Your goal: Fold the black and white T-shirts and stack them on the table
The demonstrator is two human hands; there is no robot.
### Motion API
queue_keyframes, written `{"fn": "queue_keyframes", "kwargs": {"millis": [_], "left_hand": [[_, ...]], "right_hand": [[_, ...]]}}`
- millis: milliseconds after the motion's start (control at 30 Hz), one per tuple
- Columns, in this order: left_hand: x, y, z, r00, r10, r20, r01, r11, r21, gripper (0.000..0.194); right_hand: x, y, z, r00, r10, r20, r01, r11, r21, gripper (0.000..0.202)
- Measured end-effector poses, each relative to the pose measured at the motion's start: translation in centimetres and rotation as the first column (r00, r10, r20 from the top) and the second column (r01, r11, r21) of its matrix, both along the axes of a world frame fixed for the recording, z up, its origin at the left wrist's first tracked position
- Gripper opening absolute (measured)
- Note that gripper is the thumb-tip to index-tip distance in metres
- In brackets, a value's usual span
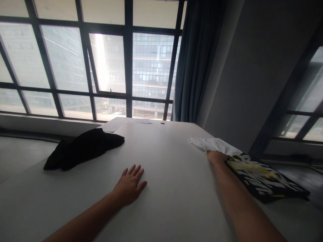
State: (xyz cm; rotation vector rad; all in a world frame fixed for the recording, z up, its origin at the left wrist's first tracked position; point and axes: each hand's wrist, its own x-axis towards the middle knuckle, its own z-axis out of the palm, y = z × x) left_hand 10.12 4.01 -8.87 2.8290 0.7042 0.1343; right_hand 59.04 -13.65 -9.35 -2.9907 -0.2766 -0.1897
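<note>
My left hand lies on the white table with its fingers spread and nothing in it. On the right, my right hand is at the near edge of a folded white cloth; its fingers are mostly hidden, so their grip cannot be made out. Beside that hand and partly under my forearm is a folded black garment with a white and yellow print. A crumpled black cloth rests at the table's left side, beyond my left hand.
Sheets of paper lie at the far left end of the table. A small round brown spot shows near the far edge. Behind stand large windows, a dark curtain and a grey wall.
</note>
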Motion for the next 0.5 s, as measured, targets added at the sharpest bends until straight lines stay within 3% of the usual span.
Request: {"fn": "queue_keyframes", "kwargs": {"millis": [100,500], "left_hand": [[0.0,0.1,-0.1,1.0,-0.005,0.0,0.005,1.0,0.012,0.068],[-0.1,0.0,-0.1,1.0,-0.006,-0.019,0.006,0.999,0.033,0.07]], "right_hand": [[-1.5,-0.8,0.6,0.986,-0.152,-0.063,0.144,0.984,-0.107,0.056],[-5.9,-4.5,1.5,0.984,-0.102,-0.147,0.078,0.984,-0.16,0.054]]}}
